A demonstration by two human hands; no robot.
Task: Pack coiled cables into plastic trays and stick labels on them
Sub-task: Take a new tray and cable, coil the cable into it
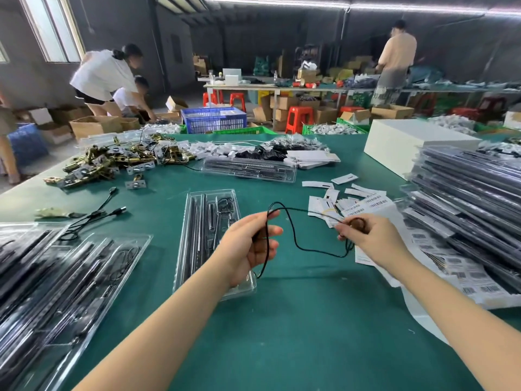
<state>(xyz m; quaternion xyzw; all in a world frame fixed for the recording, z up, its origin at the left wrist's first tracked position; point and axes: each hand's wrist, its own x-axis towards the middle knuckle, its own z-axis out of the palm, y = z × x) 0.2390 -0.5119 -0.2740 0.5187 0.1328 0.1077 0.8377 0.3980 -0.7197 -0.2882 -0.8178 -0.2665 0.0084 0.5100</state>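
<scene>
A thin black cable (297, 245) hangs in a loose loop between my hands above the green table. My left hand (251, 246) holds one part of it with curled fingers, and a strand runs down past my palm. My right hand (369, 235) pinches the other end together with a small dark round piece. A clear plastic tray (194, 238) with dark rods and a cable inside lies just left of my left hand. Sheets of barcode labels (369, 206) lie beside my right hand.
Stacks of filled clear trays stand at the right (465, 204) and at the lower left (56, 277). A loose black cable (93, 214), a pile of brass hardware (112, 162), another tray (251, 167) and a white box (417, 145) lie farther back. People work behind the table.
</scene>
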